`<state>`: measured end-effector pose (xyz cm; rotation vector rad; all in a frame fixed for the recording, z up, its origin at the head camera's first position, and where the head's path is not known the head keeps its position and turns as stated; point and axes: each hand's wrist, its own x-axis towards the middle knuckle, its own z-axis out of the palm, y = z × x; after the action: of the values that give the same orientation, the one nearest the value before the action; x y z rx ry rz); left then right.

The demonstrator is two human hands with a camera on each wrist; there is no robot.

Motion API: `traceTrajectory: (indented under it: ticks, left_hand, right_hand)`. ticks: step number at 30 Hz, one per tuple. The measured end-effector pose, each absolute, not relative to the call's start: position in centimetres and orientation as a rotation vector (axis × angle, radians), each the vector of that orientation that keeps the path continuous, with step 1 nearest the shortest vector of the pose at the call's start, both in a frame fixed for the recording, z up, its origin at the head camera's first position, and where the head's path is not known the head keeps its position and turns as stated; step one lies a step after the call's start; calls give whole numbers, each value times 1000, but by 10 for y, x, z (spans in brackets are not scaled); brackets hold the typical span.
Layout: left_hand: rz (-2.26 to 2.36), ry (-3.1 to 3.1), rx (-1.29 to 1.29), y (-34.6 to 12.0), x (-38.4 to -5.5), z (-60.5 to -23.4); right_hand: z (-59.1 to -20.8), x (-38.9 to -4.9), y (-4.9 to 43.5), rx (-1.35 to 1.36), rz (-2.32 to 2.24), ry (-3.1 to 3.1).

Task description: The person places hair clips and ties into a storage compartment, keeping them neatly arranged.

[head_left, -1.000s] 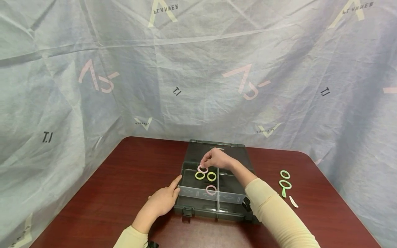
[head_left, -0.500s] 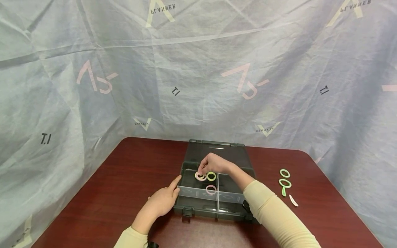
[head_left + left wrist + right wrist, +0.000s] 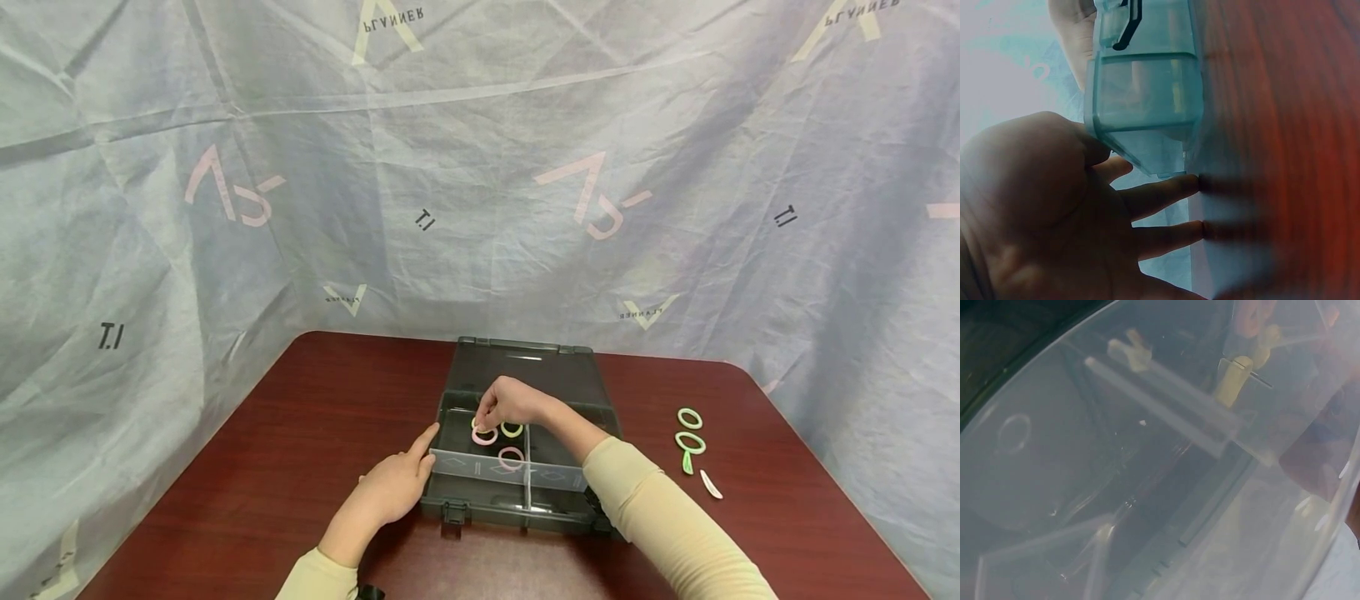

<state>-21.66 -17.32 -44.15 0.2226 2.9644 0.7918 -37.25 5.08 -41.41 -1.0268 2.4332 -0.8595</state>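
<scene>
My right hand point(image 3: 512, 402) reaches into the back left compartment of an open dark, see-through box point(image 3: 558, 522). It pinches a pink hair tie point(image 3: 486, 443), which partly covers a yellow-green one. To the right lies another yellow-green hair tie point(image 3: 513, 435), partly behind the fingers. A second pink hair tie point(image 3: 501, 455) sits by the clear divider point(image 3: 465, 463). My left hand point(image 3: 393, 485) touches the box's left side; the left wrist view shows its fingers point(image 3: 1163, 195) extended beside the box wall point(image 3: 1147, 94). Through clear plastic point(image 3: 1147, 406), the right wrist view is hazy.
On the table point(image 3: 360, 375), at the right, lie a green hair tie point(image 3: 681, 421), another green ring point(image 3: 677, 443) with a green hair clip point(image 3: 687, 463), and a white clip point(image 3: 710, 485). The box lid point(image 3: 487, 367) lies folded back; a cloth curtain point(image 3: 480, 167) hangs behind.
My right hand has lowered the pink hair tie onto the left yellow-green one, then moved it slightly toward the front of the box. The left hand has stayed still.
</scene>
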Motion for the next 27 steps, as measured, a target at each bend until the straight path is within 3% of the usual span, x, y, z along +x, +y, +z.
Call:
traceTrajectory:
  ticks: [27]
  left_hand:
    - [766, 2969, 204, -172, -215, -441]
  right_hand:
    - [-418, -367, 49, -1024, -815, 2461]
